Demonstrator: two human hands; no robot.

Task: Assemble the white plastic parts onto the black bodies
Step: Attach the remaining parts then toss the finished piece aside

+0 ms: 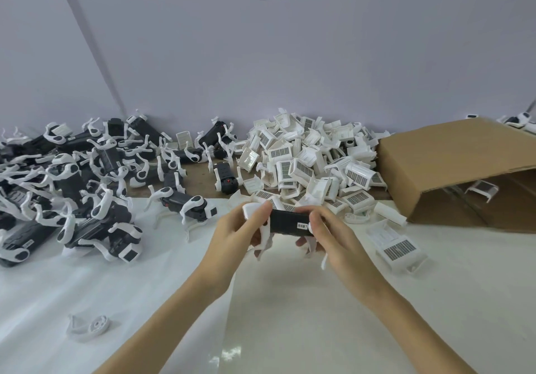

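Note:
A black body [287, 222] with white legs and a small label is held between both hands above the white table. My left hand [237, 230] grips its left end, with the thumb on a white plastic part [251, 208] at that end. My right hand [324, 233] grips the right end, fingers curled under it; white legs hang below. A pile of loose white plastic parts [307, 159] lies behind the hands. Black bodies with white legs [87, 176] are heaped at the left.
An open cardboard box [452, 167] lies on its side at the right, a white part inside it. One white part [397, 247] lies right of my hands. A small white piece [87, 325] sits near the front left. The wall runs along the back.

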